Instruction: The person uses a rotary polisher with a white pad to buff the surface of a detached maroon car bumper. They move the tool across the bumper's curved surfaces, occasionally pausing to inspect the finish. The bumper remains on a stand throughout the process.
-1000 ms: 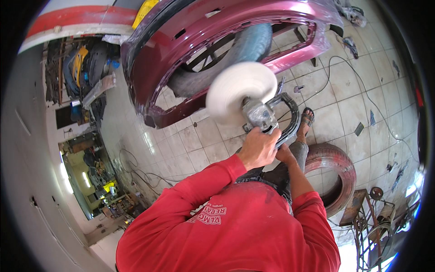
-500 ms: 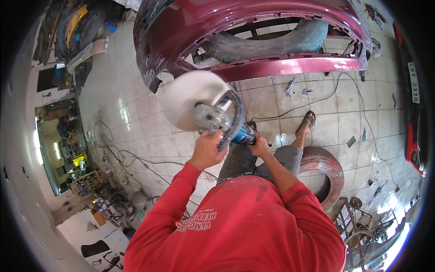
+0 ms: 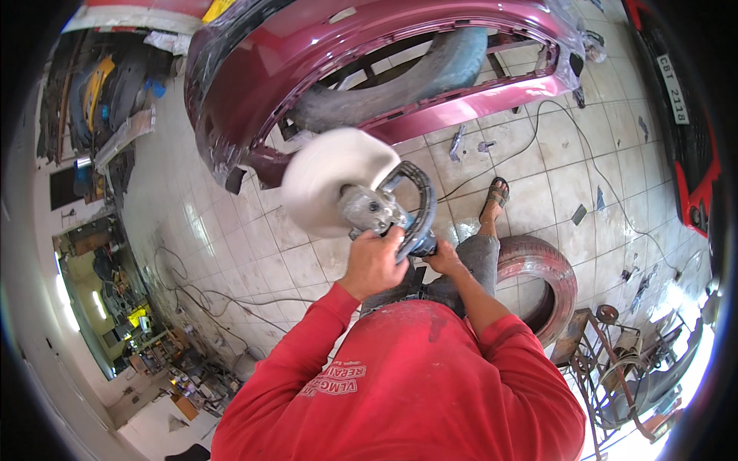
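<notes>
Both my hands hold a blue and grey power polisher [image 3: 374, 207] in front of my waist. My left hand [image 3: 374, 261] is wrapped round it beside the metal head and the black loop handle [image 3: 423, 203]. My right hand [image 3: 446, 260] grips the rear of the blue body. A large white polishing pad [image 3: 330, 180], smeared by motion, faces up and to the left. Beyond it lies a glossy maroon car bumper [image 3: 265, 73], apart from the pad as far as I can tell. Clear film clings to the bumper's ends.
A worn tyre [image 3: 400, 88] lies inside the bumper's opening. Another tyre [image 3: 557, 280] rests by my right leg. Cords [image 3: 238, 300] trail across the tiled floor [image 3: 231, 223]. At far right is a red and black car part [image 3: 684, 154]; metal frames [image 3: 615, 361] stand at lower right.
My view has turned, so the bumper sits further left and more tilted. My hands keep hold of the polisher, which is now a little nearer my body.
</notes>
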`<state>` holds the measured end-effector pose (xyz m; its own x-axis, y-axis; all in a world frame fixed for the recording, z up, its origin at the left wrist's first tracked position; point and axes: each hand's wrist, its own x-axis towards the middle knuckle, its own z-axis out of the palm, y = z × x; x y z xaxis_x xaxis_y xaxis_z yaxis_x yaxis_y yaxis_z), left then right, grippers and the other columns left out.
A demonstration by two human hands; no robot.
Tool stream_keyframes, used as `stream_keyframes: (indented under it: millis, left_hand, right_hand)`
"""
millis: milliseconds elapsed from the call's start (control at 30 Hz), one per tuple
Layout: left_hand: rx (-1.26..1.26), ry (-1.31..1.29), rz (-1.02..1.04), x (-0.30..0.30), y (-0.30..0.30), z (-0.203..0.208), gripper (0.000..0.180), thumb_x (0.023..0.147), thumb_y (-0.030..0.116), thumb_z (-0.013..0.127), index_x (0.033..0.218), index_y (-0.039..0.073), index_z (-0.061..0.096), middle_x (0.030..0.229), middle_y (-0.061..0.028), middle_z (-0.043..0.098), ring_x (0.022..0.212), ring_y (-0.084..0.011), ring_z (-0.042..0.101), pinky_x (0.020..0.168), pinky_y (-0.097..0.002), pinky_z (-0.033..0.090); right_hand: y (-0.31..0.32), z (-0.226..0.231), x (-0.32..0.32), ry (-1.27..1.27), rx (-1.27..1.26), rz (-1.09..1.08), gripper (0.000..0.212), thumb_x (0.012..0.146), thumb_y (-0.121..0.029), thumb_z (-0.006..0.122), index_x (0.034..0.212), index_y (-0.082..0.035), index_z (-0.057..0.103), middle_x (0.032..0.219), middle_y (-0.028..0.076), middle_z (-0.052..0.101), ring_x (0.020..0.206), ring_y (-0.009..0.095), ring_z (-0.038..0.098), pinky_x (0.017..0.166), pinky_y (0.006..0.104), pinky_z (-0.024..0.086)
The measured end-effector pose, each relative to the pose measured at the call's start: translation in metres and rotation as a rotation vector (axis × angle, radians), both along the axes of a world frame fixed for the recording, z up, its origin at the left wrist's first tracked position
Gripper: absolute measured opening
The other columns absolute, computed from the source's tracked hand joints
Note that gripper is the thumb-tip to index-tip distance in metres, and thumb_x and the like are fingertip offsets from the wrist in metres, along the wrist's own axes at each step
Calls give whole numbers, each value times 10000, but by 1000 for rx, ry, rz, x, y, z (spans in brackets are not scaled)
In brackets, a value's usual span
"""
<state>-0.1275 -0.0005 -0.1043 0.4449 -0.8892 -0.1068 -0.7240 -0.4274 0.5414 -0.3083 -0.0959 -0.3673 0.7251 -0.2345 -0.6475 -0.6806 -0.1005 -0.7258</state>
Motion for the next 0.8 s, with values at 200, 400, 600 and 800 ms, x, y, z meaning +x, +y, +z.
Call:
stream_keyframes:
  millis: [200,400,600,800]
  left_hand:
    - [46,26,-160,-24,-99,-1,417,785,165,784,1115,39,563,697,-110,681,665,-354,677,743,-440,482]
    - [86,41,-278,-44,-175,-13,395,798,151,776,1108,38,559,678,-116,695,666,-338,702,740,-443,470]
    - [156,9,-295,-51,-203,-18,411,779,170,795,1093,48,560,672,-116,679,641,-356,673,730,-446,474]
    - [215,23,-322,-58,-229,-13,427,786,172,786,1126,35,566,683,-117,683,652,-367,672,709,-465,491]
  right_hand:
    - [-80,7,-20,-38,55,-148,477,764,-139,850,1209,-48,702,1139,218,771,1123,394,728,974,463,568]
    - [-103,-42,-55,-173,143,-325,418,778,-158,883,1160,-49,752,1082,155,800,1035,274,757,938,417,568]
    - [-114,-45,-60,-174,235,-368,374,805,-135,873,1151,-55,757,1048,101,807,1000,198,748,917,399,569]
    - [-111,-41,-70,-83,288,-336,399,785,-168,873,1148,-52,756,1052,100,805,986,188,736,913,391,572]
